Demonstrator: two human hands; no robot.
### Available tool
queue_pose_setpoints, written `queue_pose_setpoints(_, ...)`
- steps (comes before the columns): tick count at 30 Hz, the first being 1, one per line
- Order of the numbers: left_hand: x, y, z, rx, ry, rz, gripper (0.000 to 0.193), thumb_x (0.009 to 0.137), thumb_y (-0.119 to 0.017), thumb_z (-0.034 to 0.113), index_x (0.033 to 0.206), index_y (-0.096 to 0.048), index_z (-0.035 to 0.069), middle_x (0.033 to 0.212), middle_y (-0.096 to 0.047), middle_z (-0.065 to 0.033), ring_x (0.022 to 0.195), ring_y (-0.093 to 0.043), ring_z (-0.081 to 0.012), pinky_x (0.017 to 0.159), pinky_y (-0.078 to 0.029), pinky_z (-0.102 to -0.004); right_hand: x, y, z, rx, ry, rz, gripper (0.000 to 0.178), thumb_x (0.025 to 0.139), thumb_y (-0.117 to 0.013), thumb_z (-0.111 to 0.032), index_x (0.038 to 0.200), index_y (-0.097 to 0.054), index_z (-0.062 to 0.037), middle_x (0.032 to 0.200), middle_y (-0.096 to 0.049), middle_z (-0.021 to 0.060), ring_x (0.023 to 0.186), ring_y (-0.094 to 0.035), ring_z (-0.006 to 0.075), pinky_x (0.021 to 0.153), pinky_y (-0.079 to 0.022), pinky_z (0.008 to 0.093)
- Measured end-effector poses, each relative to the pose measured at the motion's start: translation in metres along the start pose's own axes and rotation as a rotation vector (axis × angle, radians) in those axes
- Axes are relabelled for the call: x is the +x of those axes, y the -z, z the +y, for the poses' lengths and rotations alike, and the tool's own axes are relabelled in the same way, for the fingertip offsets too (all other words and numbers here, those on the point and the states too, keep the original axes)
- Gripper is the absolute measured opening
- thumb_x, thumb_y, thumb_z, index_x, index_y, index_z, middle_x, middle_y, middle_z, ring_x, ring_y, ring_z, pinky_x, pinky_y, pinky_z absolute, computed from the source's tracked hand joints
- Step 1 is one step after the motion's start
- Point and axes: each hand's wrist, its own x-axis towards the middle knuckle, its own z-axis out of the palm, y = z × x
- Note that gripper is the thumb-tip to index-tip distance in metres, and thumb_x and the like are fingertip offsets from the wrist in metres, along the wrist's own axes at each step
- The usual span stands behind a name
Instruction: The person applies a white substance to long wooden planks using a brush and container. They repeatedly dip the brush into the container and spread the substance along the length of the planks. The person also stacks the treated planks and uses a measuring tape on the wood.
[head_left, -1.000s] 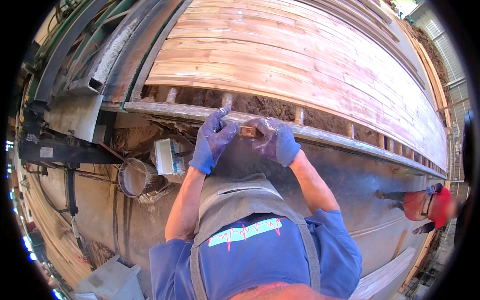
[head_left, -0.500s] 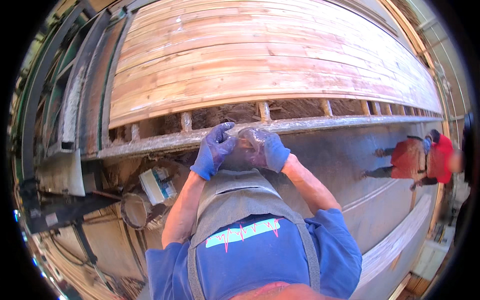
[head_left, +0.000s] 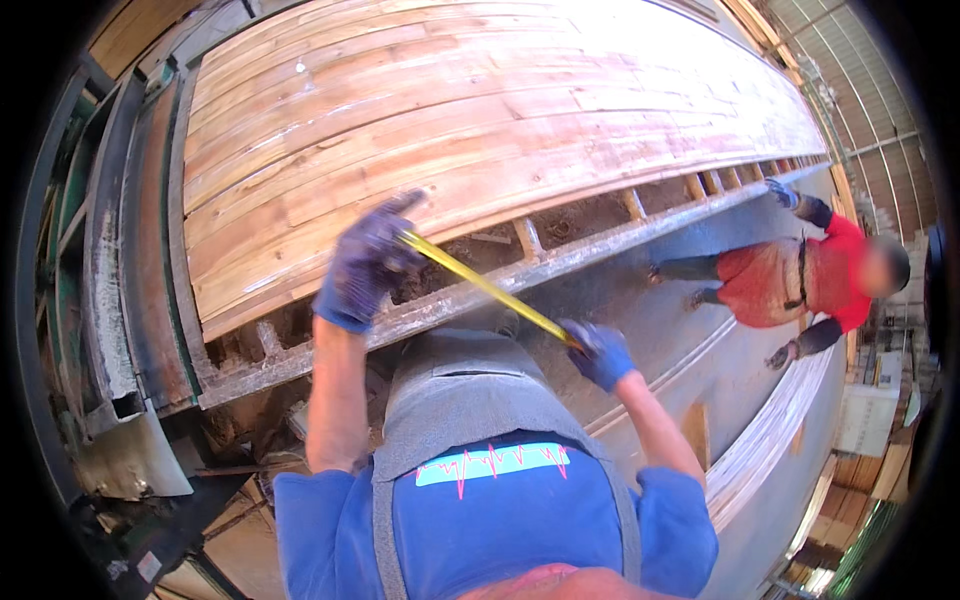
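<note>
A yellow tape measure blade (head_left: 490, 290) stretches slantwise between my two gloved hands, in front of the near edge of the wooden panel (head_left: 480, 150). Its upper end sits at my left hand (head_left: 368, 262), which is closed on it with the index finger pointing out over the boards. My right hand (head_left: 600, 356), lower and nearer my body, grips the other end; the fingers hide whatever case is there. Both gloves are blue with dark, stained palms. The panel is made of many long jointed planks.
A metal frame rail with short crossbars (head_left: 440, 318) runs below the panel's near edge. Steel machine beams (head_left: 150, 240) stand at the left. To the right is a co-worker in red (head_left: 835, 265), with an arm reaching toward the rail. Pale long strips (head_left: 770, 430) lie behind.
My hands, together before, have spread apart, and the yellow tape now shows between them. The left went up toward the panel, the right down and right. The co-worker has an arm out toward the rail.
</note>
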Motion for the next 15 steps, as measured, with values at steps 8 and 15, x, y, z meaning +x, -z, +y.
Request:
queue_pose_setpoints(8, 0.004, 0.067, 0.061, 0.207, 0.017, 0.209, 0.071, 0.095, -0.043, 0.059, 0.137, -0.046, 0.003, 0.093, -0.064, -0.0071, 0.074, -0.063, -0.0152, 0.072, -0.055, -0.0303, -0.047, 0.031, 0.032, 0.009, 0.004, 0.082, 0.027, 0.074, -0.066, -0.019, 0.1, -0.065, -0.0125, 0.083, -0.066, 0.0134, 0.076, -0.064, 0.0341, 0.066, -0.051, 0.0454)
queue_pose_setpoints(15, -0.019, 0.065, -0.065, 0.264, 0.328, 0.112, 0.067, 0.094, -0.046, 0.057, 0.135, -0.045, 0.003, 0.116, -0.062, -0.0164, 0.084, -0.065, -0.0201, 0.076, -0.056, -0.0369, 0.13, 0.074, 0.0, 0.0, 0.054, 0.146, 0.025, 0.08, -0.064, -0.03, 0.097, -0.062, -0.0114, 0.084, -0.066, 0.0161, 0.08, -0.064, 0.0377, 0.067, -0.051, 0.0488)
